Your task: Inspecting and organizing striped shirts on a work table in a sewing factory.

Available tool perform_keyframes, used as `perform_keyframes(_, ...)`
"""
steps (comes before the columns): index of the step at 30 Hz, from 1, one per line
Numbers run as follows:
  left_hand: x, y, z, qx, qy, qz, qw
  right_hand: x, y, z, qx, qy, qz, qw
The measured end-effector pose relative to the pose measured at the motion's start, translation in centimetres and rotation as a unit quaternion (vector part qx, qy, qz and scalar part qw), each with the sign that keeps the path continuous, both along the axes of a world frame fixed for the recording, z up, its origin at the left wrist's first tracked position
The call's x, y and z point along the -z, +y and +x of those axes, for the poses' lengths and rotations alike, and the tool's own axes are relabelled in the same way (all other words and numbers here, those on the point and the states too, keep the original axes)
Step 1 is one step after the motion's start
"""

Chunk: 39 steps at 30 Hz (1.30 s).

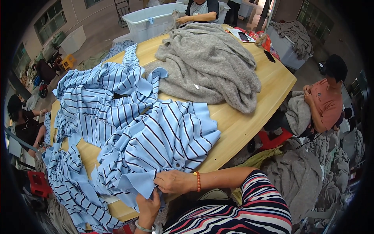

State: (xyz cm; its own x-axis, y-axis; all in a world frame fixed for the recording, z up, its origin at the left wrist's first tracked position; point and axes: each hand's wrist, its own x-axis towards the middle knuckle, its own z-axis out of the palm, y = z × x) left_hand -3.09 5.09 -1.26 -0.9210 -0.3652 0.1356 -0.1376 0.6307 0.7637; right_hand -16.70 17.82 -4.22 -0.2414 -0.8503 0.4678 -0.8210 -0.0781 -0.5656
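A light-blue knit shirt with dark and white stripes [167, 136] lies bunched on the wooden table in front of me. Its plain blue collar [137, 183] is turned toward me at the near edge. My right hand [171, 181], with a red bead bracelet at the wrist, is closed on the collar's corner. Just below it, my left hand [148, 206] pinches the same collar edge, a pale bangle on that wrist. The fingertips nearly meet, and anything tiny between them is too small to make out.
More striped shirts [93, 101] cover the table's left side, one hanging over its edge [74, 187]. A grey knit heap [210, 62] lies at the far side. Phones [269, 56] rest by the right corner. A seated person [327, 101] handles grey knitwear; others sit around. A white bin [152, 25] stands behind.
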Motion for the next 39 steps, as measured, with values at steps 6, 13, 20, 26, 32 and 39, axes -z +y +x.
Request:
perform_keyframes(6, -0.7, 1.3, 1.2, 0.009, 0.11, -0.161, 0.981, -0.3, -0.1, 0.1, -0.012, -0.046, 0.05, 0.998)
perform_keyframes(13, 0.7, 0.7, -0.2, 0.017, 0.111, -0.161, 0.981, -1.1, 0.2, -0.2, -0.02, -0.056, 0.078, 0.995)
perform_keyframes(20, 1.4, 0.5, -0.1, 0.041, 0.098, -0.187, 0.977, -0.8, 0.2, -0.4, -0.011, -0.071, 0.069, 0.995)
perform_keyframes(26, 1.8, 0.4, -0.3, 0.058, 0.109, -0.215, 0.969, -0.1, 0.3, -0.7, -0.024, -0.094, 0.053, 0.994)
perform_keyframes(32, 1.8, 0.4, -0.4, 0.027, 0.091, -0.094, 0.991, -0.5, 0.6, -0.8, -0.019, -0.141, 0.093, 0.985)
perform_keyframes(39, 2.2, 0.6, -0.5, 0.033, 0.08, -0.107, 0.99, 0.0, 0.7, -0.9, -0.032, -0.149, 0.112, 0.982)
